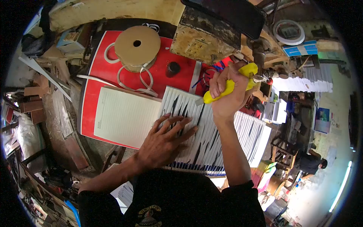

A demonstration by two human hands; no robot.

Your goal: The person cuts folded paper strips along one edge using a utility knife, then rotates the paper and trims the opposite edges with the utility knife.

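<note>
My right hand [232, 96] is closed round a yellow utility knife [223, 95], whose short metal blade [199, 101] points left above the paper. Below it lies a row of white booklets [211, 132] with their edges side by side and dark gaps between them. My left hand [162, 138] rests on the left part of this row, fingers spread and palm down. Left of the row is a stack of lined cream paper [124, 117], close to my left hand.
A red board [92, 109] lies under the papers. On it stand a cardboard spool [138, 43] with loops of white tape [123, 77] and a small dark cylinder [173, 69]. A worn metal block [200, 41] stands behind. A person [312, 162] is at far right.
</note>
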